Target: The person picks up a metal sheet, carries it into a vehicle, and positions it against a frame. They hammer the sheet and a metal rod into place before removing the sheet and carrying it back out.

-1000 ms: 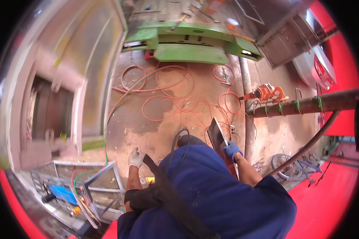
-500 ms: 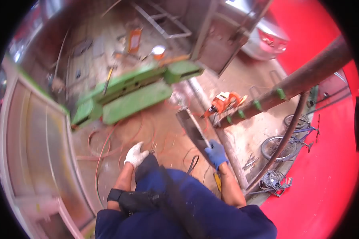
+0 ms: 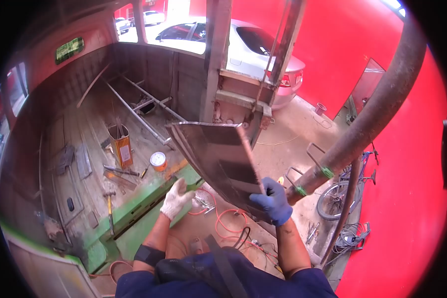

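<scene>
Head view, left to right: orange can (image 3: 158,161) on truck bed (image 3: 79,144); green frame (image 3: 144,208) below. Left hand (image 3: 175,198), white glove, fingers loosely spread, empty, just short of metal sheet (image 3: 216,161). Right hand (image 3: 273,201), blue glove, clamped on sheet's right edge, sheet raised, tilted. Risk: one-handed grip, sheet may swing, slip, sharp edge cutting glove; rusty pipe (image 3: 367,119) close at right.

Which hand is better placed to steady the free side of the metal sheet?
Left, probably. The left hand in the white glove is open and empty just beside the metal sheet, while the right hand in the blue glove already grips its lower right edge.
</scene>
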Tool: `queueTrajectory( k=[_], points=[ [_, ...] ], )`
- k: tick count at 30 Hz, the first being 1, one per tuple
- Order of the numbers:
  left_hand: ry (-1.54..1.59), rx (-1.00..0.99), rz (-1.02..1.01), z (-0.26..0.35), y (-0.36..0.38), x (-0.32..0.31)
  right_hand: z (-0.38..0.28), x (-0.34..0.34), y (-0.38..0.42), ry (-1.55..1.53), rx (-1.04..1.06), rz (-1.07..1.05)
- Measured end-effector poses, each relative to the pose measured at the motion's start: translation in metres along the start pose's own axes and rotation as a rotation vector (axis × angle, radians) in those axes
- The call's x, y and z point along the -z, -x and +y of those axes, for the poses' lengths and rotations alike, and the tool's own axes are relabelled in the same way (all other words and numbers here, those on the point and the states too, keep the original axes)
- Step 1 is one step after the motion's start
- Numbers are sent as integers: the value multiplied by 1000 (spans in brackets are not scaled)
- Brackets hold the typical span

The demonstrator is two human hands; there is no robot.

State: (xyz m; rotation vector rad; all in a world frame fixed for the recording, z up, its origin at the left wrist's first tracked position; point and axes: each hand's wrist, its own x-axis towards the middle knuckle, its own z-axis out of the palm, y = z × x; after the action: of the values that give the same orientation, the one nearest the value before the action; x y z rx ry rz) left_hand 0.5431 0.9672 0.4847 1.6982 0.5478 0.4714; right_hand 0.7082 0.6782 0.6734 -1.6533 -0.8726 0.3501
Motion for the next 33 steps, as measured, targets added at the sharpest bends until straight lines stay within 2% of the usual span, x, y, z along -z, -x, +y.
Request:
queueTrajectory(
  k=[1,4,7,9,11,13,15,16,19,21,23,24,25,26,27,28,29,30,31,32,33],
  points=[
    [134,-75,11,21,-24,6,-16,1,-15,-67,-39,4],
    [408,-272,-150,85,-81,21,-30,1,-56,-234,-33,26],
    [459,-317,-221,141,-106,33,-36,-4,-98,-412,-8,14],
    [487,-291,-180,167,-113,31,-37,-6,-126,-512,50,-4],
    [626,-318,-32,185,-121,28,-37,-6,-159,-543,99,-14],
    [596,-322,47,191,-127,38,-35,-5,-189,-580,146,-33],
    [440,-342,128,211,-130,48,-39,-1,-222,-658,141,-77],
    [423,-403,174,216,-138,50,-46,-1,-241,-663,169,-98],
    [405,-425,226,240,-157,59,-56,-5,-271,-738,219,-173],
    [369,-401,251,244,-175,65,-61,-5,-289,-578,194,-160],
    [16,-556,659,258,-187,58,-80,-19,-295,-582,270,-140],
    [-74,-599,876,243,-199,59,-86,-26,-297,-476,319,-86],
    [-78,-599,867,249,-193,54,-92,-34,-297,-371,364,-27],
    [-138,-694,768,260,-183,50,-100,-45,-301,-379,364,-11],
    [-195,-777,663,271,-172,45,-108,-57,-303,-343,449,77],
    [-196,-765,642,282,-166,34,-114,-70,-301,-301,522,163],
    [-321,-810,515,294,-163,22,-120,-84,-299,-300,510,179],
    [-447,-857,384,301,-162,18,-128,-99,-297,-332,600,202],
    [-449,-870,364,301,-164,22,-137,-112,-299,-362,702,228],
    [-305,-700,321,300,-168,27,-145,-122,-304,-359,705,255],
    [-165,-526,271,297,-173,30,-153,-131,-309,-327,807,214]
  ],
)
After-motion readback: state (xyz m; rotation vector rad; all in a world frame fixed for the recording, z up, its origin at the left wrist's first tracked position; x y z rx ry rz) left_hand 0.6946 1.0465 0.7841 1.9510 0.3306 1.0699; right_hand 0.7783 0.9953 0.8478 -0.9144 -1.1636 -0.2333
